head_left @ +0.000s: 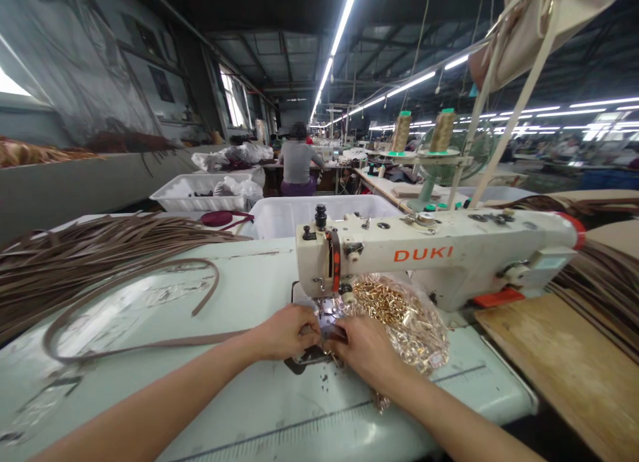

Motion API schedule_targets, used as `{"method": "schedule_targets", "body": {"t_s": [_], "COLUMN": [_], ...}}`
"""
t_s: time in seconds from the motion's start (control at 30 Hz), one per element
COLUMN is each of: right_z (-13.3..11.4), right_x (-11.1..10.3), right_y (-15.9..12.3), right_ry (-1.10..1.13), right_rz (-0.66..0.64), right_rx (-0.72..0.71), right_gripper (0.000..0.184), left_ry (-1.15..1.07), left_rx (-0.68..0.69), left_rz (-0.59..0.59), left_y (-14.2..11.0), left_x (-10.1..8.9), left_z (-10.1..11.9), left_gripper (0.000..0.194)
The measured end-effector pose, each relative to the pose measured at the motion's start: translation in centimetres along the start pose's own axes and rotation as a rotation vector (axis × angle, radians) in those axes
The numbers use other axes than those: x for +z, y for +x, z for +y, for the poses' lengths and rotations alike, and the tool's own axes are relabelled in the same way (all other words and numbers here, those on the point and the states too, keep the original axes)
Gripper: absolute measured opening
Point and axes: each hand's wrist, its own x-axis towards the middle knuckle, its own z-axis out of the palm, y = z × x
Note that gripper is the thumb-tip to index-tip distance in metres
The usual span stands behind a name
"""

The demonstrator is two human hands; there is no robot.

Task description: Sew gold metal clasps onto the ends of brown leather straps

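Note:
A long brown strap point(200, 340) loops across the pale green table from the left and runs in under my left hand point(285, 332). The fingers of that hand are curled closed on it, just left of the needle area. Opposite, my right hand point(367, 350) is closed in a pinch beside the presser foot. Its fingertips hide what they grip. Above both hands stands the head of a white sewing machine point(369, 255) marked DUKI. A clear plastic bag of gold metal fittings point(384, 302) lies open behind and right of my right hand.
Piles of brown straps point(114, 239) lie on the left, more straps point(599, 275) on the right. A wooden board point(564, 355) sits right of the table. White bins point(279, 212) stand behind the machine, near thread cones point(442, 132). A person point(297, 162) sits farther back.

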Motion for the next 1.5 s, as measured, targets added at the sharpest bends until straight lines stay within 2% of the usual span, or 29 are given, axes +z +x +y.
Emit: {"method": "schedule_targets", "body": {"t_s": [0.07,0.17,0.23,0.3,0.4,0.47,0.5,0.6,0.7,0.83,0.9,1.07,1.17,1.23,1.37,1.5], "right_z": [0.7,1.9,2.5,2.9,3.3,3.5,3.6,3.5,3.3,2.9,2.8,2.3,2.3,2.4,2.5,2.6], "right_x": [-0.3,-0.5,-0.4,-0.3,-0.1,0.2,0.2,0.2,-0.6,-1.8,-1.8,0.2,1.4,1.7,1.6,1.6], "right_y": [1.1,2.3,2.8,3.1,3.5,3.5,3.5,3.4,3.4,3.9,4.2,3.8,3.5,3.4,3.6,3.7], "right_ry": [-0.142,-0.105,-0.071,-0.06,-0.071,-0.078,-0.078,-0.059,-0.042,-0.094,-0.144,-0.208,-0.183,-0.161,-0.122,-0.112], "right_rz": [-0.006,-0.105,-0.162,-0.194,-0.202,-0.19,-0.187,-0.198,-0.251,-0.361,-0.376,-0.23,-0.14,-0.104,-0.079,-0.067], "right_rx": [-0.152,-0.385,-0.472,-0.521,-0.559,-0.557,-0.551,-0.529,-0.508,-0.494,-0.474,-0.288,-0.187,-0.17,-0.146,-0.128], "right_gripper": [0.007,0.016,0.016,0.019,0.021,0.018,0.017,0.013,0.015,0.023,0.023,0.021,0.023,0.026,0.028,0.026], "left_ry": [0.034,0.078,0.109,0.158,0.255,0.306,0.321,0.341,0.442,0.503,0.491,0.425,0.423,0.435,0.431,0.337], "left_rx": [0.013,0.025,0.012,-0.027,-0.089,-0.089,-0.072,0.006,0.09,0.225,0.302,0.465,0.471,0.458,0.453,0.448], "left_rz": [-0.047,-0.111,-0.12,-0.067,0.123,0.226,0.241,0.203,0.152,0.122,0.126,0.146,0.165,0.203,0.254,0.278], "left_y": [1.5,2.8,3.1,2.8,1.3,-0.3,-1.0,-2.6,-2.7,-1.9,-1.3,0.6,1.1,1.1,1.0,1.0], "left_x": [0.0,-0.3,-0.5,-0.6,0.2,1.3,2.0,4.0,5.0,4.4,3.7,2.0,2.0,2.5,3.2,2.9], "left_z": [-1.1,-2.0,-2.1,-2.1,-1.5,-0.7,-0.3,0.7,0.9,-0.6,-1.8,-4.6,-5.2,-5.2,-5.3,-5.2], "left_gripper": [0.011,0.007,0.004,0.006,0.015,0.014,0.015,0.026,0.028,0.021,0.021,0.022,0.022,0.023,0.023,0.023]}}
